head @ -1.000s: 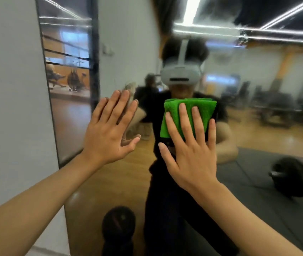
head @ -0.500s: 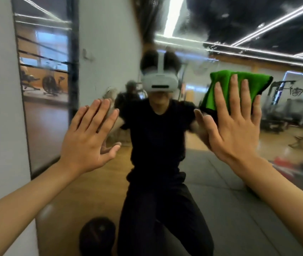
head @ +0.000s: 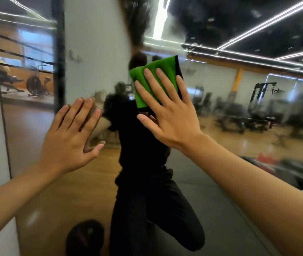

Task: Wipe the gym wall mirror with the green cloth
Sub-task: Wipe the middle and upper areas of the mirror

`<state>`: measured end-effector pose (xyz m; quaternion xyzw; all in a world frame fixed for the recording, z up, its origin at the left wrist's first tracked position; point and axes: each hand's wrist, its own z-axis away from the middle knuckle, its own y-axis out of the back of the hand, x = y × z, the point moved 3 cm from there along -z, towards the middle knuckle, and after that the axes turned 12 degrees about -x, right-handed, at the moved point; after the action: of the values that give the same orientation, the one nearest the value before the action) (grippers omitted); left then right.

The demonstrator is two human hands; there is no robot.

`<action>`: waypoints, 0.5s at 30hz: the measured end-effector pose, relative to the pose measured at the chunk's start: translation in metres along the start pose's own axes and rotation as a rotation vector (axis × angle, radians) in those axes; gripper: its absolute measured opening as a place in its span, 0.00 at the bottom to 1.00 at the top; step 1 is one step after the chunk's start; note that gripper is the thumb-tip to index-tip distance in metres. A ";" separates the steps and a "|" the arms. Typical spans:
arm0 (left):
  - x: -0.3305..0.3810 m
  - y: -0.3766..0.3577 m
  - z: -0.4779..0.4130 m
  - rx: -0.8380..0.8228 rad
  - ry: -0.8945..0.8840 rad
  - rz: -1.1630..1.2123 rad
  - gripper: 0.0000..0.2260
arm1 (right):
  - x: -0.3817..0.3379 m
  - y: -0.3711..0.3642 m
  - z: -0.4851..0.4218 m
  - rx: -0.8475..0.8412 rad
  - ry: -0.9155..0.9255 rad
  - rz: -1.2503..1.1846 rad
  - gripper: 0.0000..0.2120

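Green cloth (head: 154, 80) pressed flat on mirror (head: 239, 126) by right hand (head: 172, 115).

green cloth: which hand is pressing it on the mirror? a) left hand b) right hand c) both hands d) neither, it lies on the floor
B: the right hand lies flat with straight fingers over the green cloth on the mirror, while the left hand is bare.

Wall mirror (head: 239, 126), green cloth (head: 163, 64) flat against its glass.
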<state>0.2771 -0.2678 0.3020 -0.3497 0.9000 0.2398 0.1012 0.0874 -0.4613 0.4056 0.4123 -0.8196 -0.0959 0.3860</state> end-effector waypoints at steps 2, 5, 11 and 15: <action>0.002 -0.002 -0.001 0.005 0.007 0.008 0.37 | 0.032 -0.009 0.031 0.004 -0.109 0.021 0.33; 0.002 -0.001 -0.001 0.004 0.013 0.005 0.38 | 0.036 -0.021 0.060 0.031 -0.293 -0.016 0.34; 0.001 0.001 0.000 -0.009 -0.006 0.012 0.38 | -0.036 -0.006 -0.005 0.069 -0.274 -0.105 0.37; -0.001 0.001 0.000 -0.008 -0.015 0.016 0.38 | -0.061 0.004 -0.035 0.023 -0.116 -0.081 0.37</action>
<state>0.2771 -0.2664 0.3028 -0.3411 0.9010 0.2467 0.1048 0.1319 -0.4072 0.3977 0.4434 -0.8242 -0.1258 0.3291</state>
